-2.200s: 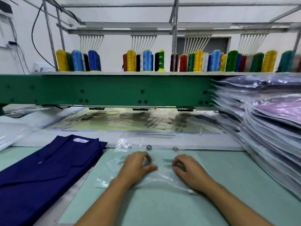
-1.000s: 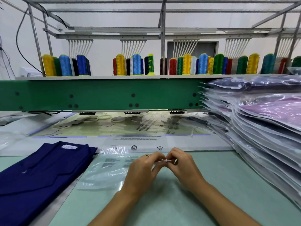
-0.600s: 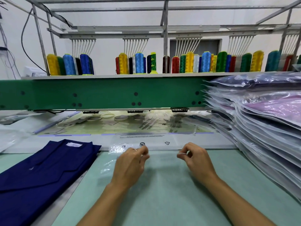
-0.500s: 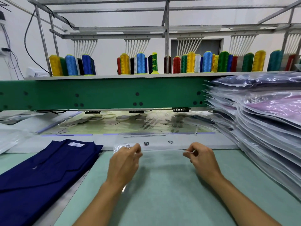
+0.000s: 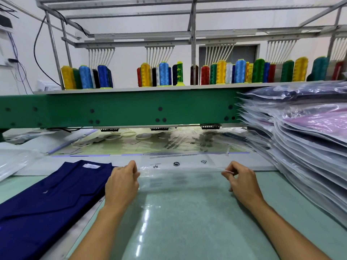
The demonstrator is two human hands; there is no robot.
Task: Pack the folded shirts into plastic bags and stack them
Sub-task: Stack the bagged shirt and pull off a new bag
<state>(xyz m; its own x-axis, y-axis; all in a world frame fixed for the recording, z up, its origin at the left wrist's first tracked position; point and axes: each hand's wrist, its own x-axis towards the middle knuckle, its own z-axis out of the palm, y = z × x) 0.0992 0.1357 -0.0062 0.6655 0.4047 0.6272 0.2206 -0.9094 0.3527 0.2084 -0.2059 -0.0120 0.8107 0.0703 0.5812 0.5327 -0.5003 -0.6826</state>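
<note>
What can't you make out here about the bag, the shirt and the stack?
All head view.
Print on the clear plastic bag: too small, blurred.
The navy folded shirt: cut by left and bottom edges; label unreadable.
The stack of bagged shirts: cut by right edge, count unknown.
</note>
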